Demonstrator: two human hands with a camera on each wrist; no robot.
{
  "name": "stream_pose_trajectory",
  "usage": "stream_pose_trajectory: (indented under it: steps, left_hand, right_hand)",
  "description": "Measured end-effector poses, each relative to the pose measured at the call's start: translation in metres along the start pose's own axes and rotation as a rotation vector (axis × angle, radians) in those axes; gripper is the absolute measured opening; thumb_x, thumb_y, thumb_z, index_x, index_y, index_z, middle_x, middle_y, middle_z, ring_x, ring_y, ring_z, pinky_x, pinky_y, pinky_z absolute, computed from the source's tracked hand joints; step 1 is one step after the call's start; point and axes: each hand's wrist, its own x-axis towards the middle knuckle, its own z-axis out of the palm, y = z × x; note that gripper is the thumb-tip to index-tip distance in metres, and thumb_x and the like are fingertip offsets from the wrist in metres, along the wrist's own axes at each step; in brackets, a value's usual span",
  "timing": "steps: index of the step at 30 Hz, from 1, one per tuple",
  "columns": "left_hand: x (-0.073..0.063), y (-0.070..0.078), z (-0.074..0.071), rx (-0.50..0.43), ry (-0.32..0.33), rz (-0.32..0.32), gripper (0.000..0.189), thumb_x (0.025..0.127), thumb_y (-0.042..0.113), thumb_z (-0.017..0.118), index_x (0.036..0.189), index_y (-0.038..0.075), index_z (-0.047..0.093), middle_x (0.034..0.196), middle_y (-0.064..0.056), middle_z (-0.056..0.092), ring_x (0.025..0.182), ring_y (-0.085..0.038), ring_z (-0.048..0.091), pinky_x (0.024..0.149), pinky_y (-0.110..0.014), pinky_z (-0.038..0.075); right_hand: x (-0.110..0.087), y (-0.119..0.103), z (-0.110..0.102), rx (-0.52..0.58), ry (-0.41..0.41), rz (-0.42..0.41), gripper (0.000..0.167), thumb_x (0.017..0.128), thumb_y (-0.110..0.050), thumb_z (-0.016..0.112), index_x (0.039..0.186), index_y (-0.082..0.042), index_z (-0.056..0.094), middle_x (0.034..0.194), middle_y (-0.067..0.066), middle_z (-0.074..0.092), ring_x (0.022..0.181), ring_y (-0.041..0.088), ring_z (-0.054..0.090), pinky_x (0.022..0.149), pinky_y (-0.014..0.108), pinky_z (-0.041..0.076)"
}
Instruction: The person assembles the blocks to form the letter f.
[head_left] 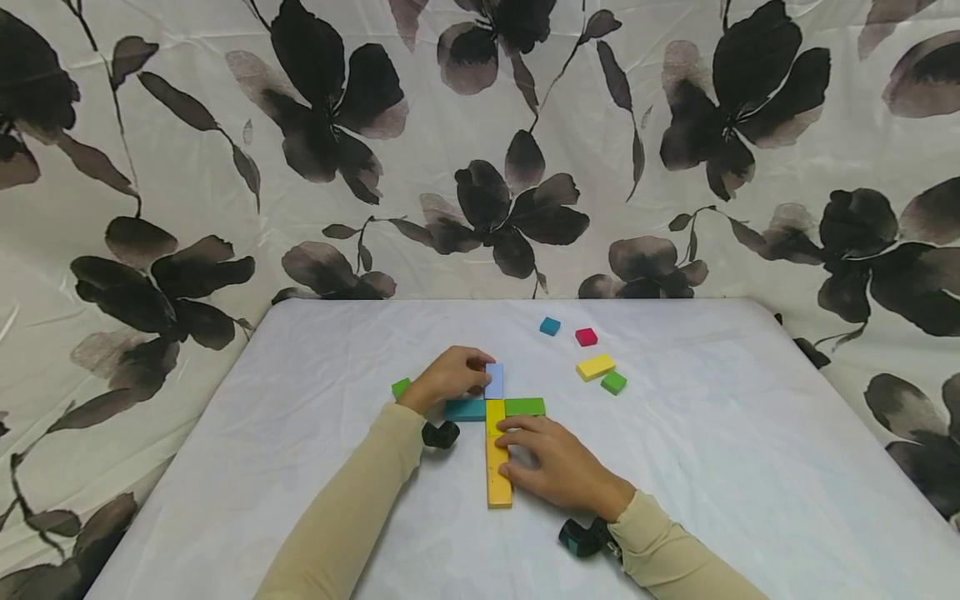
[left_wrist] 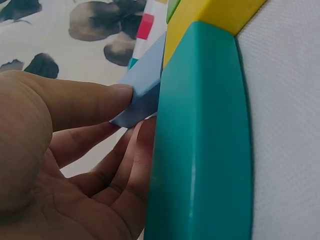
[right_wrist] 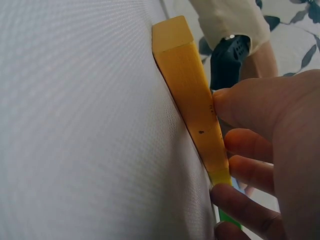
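In the head view, several flat wooden blocks lie as a cross on the white cloth. Its stem is a long orange-yellow block (head_left: 498, 487) below a yellow block (head_left: 495, 410); a teal block (head_left: 465, 410) forms the left arm and a green block (head_left: 524, 407) the right. At the top, my left hand (head_left: 453, 372) pinches a light blue block (head_left: 494, 382) whose lower end meets the yellow one. The left wrist view shows the thumb (left_wrist: 112, 100) against its side. My right hand (head_left: 564, 468) rests its spread fingertips along the stem's right side.
Loose blocks lie at the back right: a blue one (head_left: 550, 327), a red one (head_left: 586, 337), a yellow one (head_left: 596, 367) and a green one (head_left: 613, 382). Another green block (head_left: 401, 387) sits partly hidden behind the left wrist. Floral fabric (head_left: 510, 217) hangs behind the table.
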Motion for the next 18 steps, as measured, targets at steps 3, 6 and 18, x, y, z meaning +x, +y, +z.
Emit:
stream_pose_trajectory:
  steps: [3,6,18]
  left_hand:
    - [0.0001,-0.0001,0.0002,0.007,0.0,-0.007,0.036,0.096,0.018,0.069,0.132,0.013,0.066,0.112,-0.007,0.064,0.088,-0.02,0.065,0.089,-0.037,0.054]
    - [0.0006,-0.0001,-0.0002,0.014,-0.002,0.0,0.036,0.096,0.018,0.069,0.131,0.012,0.066,0.112,-0.007,0.065,0.088,-0.02,0.064,0.089,-0.037,0.054]
    - [0.0012,0.0029,-0.0018,0.067,-0.02,0.002,0.036,0.095,0.019,0.07,0.13,0.011,0.067,0.104,-0.005,0.066,0.086,-0.02,0.063,0.086,-0.035,0.054]
  right_hand:
    - [0.0002,0.0003,-0.0001,-0.002,-0.001,0.0,0.031,0.095,-0.035,0.07,0.122,-0.019,0.071,0.137,-0.005,0.057,0.129,0.014,0.05,0.108,0.042,0.042]
    - [0.0003,0.0004,-0.0004,-0.004,0.002,-0.003,0.031,0.095,-0.035,0.07,0.122,-0.019,0.071,0.137,-0.006,0.057,0.129,0.014,0.05,0.108,0.042,0.042]
    - [-0.0002,0.0002,0.0002,-0.003,0.008,-0.008,0.03,0.095,-0.035,0.07,0.121,-0.019,0.072,0.137,-0.005,0.058,0.128,0.014,0.05,0.108,0.042,0.042]
